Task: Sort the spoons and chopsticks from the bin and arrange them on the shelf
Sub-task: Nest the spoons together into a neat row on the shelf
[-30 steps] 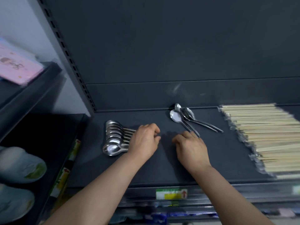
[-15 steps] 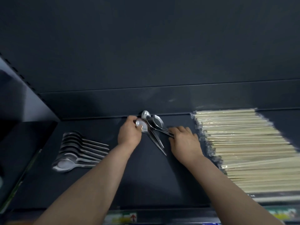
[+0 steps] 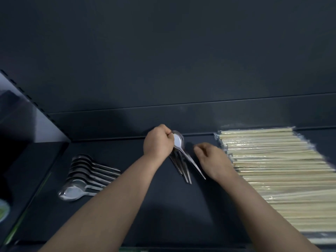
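Note:
On the dark shelf [image 3: 163,215], my left hand [image 3: 157,142] grips the bowl ends of a small bunch of steel spoons [image 3: 183,157] near the back wall, handles fanning toward me. My right hand [image 3: 212,160] hovers just right of those handles, fingers loosely curled, holding nothing. A neat row of several spoons [image 3: 85,177] lies at the left, bowls to the left. Wrapped wooden chopsticks [image 3: 281,170] fill the right side in a wide stack. The bin is out of sight.
The shelf's back panel [image 3: 163,122] rises right behind the held spoons. A perforated upright [image 3: 27,99] and a lower side shelf stand at the left. A price-label strip runs along the front edge [image 3: 132,249].
My left hand left the spoon row and closed on the loose spoons at the back, gathering them into a bunch. My right hand let go of their handles and drew slightly right.

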